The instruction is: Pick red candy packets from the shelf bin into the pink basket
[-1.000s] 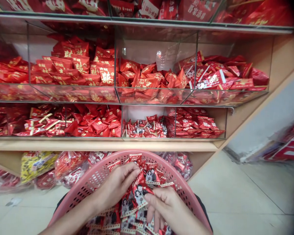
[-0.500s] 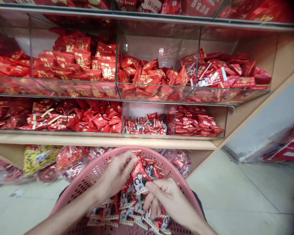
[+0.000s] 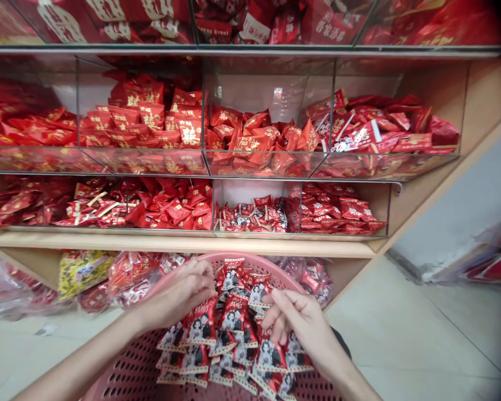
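Observation:
Small red wrapped candy packets (image 3: 234, 320), printed with a cartoon couple in black and white, lie in overlapping rows inside a pink perforated plastic basket (image 3: 127, 362). On the basket's left side, my left hand (image 3: 186, 292) has its fingers closed at the upper corner of a candy packet (image 3: 201, 323). Opposite it, my right hand (image 3: 298, 320) is curled, thumb and forefinger drawn together at the right edge of another candy packet (image 3: 259, 288). Its fingertips partly cover that edge. Between the hands, a packet (image 3: 232, 274) lies face up near the far rim.
Ahead stands a wooden shelf (image 3: 183, 240) with clear-walled compartments of red packets (image 3: 150, 117). One lower compartment holds similar couple-print packets (image 3: 253, 216). Beneath are plastic bags of goods, one yellow (image 3: 83, 273). Pale floor tiles (image 3: 404, 323) extend right.
The packet that both hands held over the basket is no longer between them. My hands have moved apart, left hand leftward, right hand slightly rightward. More of the packet rows shows.

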`<state>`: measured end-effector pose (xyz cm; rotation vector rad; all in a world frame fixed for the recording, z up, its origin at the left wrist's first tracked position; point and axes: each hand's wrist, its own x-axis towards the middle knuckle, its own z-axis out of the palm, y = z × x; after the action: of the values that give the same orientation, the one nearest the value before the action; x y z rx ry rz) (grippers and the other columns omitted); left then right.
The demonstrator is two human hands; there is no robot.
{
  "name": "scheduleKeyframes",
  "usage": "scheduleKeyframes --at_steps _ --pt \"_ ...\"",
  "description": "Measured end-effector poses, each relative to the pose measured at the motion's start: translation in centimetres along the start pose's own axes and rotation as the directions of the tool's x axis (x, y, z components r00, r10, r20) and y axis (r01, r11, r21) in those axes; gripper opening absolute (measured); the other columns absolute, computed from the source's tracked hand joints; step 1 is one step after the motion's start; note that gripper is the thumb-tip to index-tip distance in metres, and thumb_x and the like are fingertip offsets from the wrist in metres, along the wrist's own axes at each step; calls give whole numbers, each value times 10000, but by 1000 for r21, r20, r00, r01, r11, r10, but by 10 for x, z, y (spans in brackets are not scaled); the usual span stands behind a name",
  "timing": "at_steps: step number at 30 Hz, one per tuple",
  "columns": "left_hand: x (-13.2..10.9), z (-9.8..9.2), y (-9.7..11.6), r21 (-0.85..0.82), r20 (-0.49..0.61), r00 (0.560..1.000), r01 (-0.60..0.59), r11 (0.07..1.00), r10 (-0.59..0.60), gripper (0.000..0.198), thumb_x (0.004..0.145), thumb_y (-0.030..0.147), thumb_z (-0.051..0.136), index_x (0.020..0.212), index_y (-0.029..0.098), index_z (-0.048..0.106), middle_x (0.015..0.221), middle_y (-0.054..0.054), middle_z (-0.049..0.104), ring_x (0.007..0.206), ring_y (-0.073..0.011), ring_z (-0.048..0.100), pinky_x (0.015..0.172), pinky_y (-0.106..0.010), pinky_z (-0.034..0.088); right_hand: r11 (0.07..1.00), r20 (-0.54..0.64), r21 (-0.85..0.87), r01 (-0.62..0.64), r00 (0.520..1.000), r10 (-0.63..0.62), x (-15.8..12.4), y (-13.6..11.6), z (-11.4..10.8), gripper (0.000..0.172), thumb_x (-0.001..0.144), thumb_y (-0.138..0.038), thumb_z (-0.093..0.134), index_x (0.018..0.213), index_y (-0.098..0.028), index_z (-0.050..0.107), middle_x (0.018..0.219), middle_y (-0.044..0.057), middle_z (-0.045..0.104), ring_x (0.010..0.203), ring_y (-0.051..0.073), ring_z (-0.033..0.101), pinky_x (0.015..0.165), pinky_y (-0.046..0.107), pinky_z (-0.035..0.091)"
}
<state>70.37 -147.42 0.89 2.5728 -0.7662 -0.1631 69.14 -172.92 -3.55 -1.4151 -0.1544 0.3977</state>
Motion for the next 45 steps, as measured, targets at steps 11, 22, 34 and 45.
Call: scheduleKeyframes --at_steps 11,22,34,45 --pt "16 20 -8 218 -27 998 -47 975 54 273 944 315 378 782 179 551 928 -31 515 900 -178 446 809 -335 353 1000 -32 -15 19 999 -20 6 5 -3 469 818 -579 521 843 -123 626 621 51 681 434 92 582 423 187 436" --pt "13 24 -14 189 -51 997 -41 981 51 228 940 280 399 801 178 548 922 -29 510 914 -172 467 835 -330 370 999 -29 -45 23 999 -24 7 7 -7 428 844 -540 511 827 -130 634 632 54 686 449 92 588 431 188 431" --pt "13 10 -19 187 -137 987 -59 981 85 260 943 310 385 884 190 608 931 -41 547 886 -174 461 787 -318 367 997 -39 -81 14 999 -17 7 7 -6 416 825 -543 535 800 -139 628 630 47 683 449 91 587 428 189 424" --pt "20 -10 -31 82 -217 976 19 996 -1 298 918 377 415 815 180 613 890 -45 559 887 -190 489 808 -318 378 986 5 -164 11 1000 -10 17 10 -7 439 819 -575 517 730 -153 597 602 25 649 437 86 564 436 199 418"
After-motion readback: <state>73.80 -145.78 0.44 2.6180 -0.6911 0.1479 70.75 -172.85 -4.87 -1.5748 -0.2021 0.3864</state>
